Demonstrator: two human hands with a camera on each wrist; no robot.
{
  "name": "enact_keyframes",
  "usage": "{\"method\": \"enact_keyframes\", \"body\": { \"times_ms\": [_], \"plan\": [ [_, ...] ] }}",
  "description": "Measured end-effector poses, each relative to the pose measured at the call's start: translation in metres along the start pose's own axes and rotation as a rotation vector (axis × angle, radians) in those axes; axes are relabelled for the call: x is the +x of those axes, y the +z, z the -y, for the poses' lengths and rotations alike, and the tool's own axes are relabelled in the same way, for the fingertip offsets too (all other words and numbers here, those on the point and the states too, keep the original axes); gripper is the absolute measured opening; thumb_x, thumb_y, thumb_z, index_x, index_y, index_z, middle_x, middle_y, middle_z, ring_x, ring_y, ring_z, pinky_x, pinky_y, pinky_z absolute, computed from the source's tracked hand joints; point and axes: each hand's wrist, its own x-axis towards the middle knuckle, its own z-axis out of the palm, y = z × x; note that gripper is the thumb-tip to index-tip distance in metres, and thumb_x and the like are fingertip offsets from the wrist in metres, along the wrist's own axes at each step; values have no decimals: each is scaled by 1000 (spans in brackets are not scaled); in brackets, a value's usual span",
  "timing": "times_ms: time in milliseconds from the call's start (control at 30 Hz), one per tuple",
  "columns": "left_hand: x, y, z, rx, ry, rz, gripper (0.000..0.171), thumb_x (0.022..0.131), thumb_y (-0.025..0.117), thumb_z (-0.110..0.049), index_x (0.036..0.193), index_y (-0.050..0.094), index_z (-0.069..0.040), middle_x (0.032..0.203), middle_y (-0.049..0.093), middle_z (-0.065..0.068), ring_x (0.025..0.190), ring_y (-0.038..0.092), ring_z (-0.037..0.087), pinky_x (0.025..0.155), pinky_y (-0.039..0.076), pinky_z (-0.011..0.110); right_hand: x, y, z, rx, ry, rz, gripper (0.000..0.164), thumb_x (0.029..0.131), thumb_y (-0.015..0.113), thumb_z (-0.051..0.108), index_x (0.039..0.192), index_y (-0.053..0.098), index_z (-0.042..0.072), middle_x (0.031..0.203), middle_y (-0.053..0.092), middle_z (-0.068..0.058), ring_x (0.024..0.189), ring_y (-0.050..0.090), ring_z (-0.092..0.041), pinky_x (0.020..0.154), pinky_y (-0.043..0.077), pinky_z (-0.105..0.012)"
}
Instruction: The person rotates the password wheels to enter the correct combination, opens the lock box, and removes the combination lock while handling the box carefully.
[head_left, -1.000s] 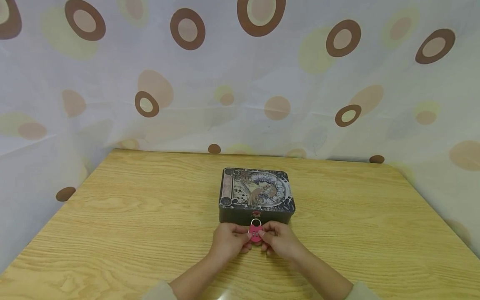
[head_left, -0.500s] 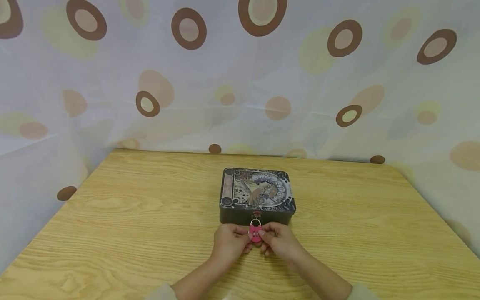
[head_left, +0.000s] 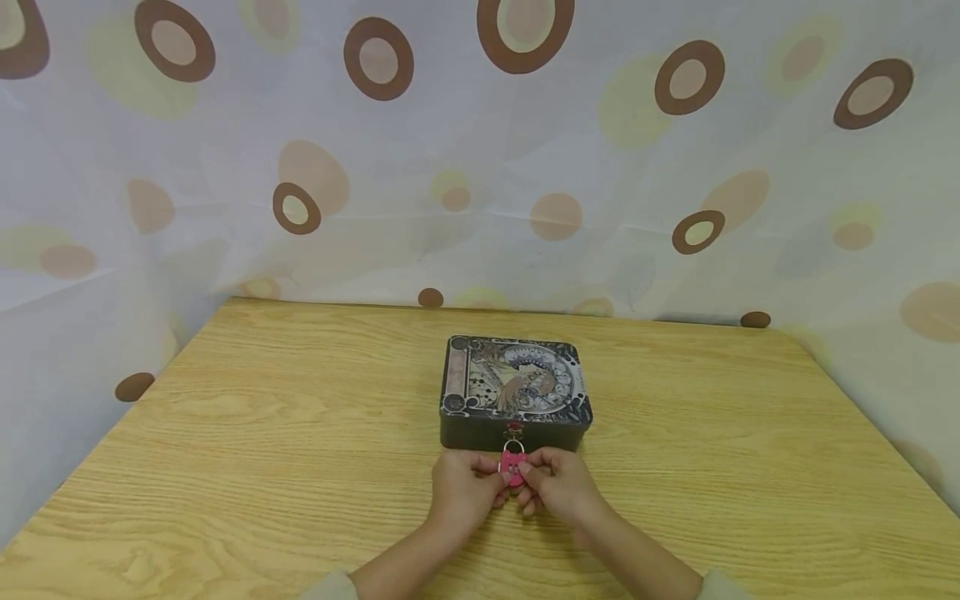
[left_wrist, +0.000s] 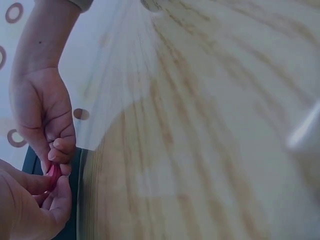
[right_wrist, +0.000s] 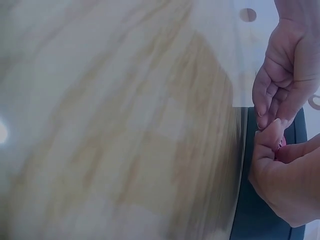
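Observation:
A pink combination padlock (head_left: 513, 468) with small number dials hangs by its metal shackle at the red-and-brass clasp (head_left: 513, 428) on the front of a dark tin box (head_left: 480, 432). My left hand (head_left: 461, 493) pinches the padlock's left side between thumb and fingers. On the other side my right hand (head_left: 564, 490) pinches it, thumb over the dials. In the left wrist view the padlock (left_wrist: 54, 176) shows as a red sliver between both hands' fingertips. Fingers mostly cover the padlock (right_wrist: 281, 144) in the right wrist view. The dial digits are too small to read.
The box's lid (head_left: 517, 377) is down and bears an ornate printed picture. A wood-grain table (head_left: 315, 400) carries the box. Behind and at the sides hangs a pale curtain (head_left: 450, 133) with brown and yellow oval prints.
Both hands stay on the padlock with small finger shifts. The left hand and the padlock have moved slightly to the right and down. The box has not visibly moved.

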Motion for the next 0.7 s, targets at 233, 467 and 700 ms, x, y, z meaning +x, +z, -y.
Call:
{"method": "enact_keyframes", "body": {
  "times_ms": [233,467,700],
  "plan": [
    [1,0,3,53,45,-4,4,74,67,10,75,68,13,65,67,21,51,62,15,47,53,18,0,2,1,-8,-21,-29,13,91,47,-3,94,53,-14,58,55,-2,51,52,-8,47,48,-19],
    [1,-4,3,87,49,-14,5,72,68,9,76,69,12,69,68,21,55,64,17,48,53,17,1,7,4,50,31,-29,14,91,46,-5,94,53,-16,62,60,-7,49,59,-10,52,56,-26],
    [1,-5,4,166,80,-34,3,73,70,5,73,70,9,67,69,16,57,60,9,48,48,12,3,11,9,84,73,-70,21,93,43,-1,96,56,-18,70,62,-12,51,63,-12,57,58,-29]
  ]
}}
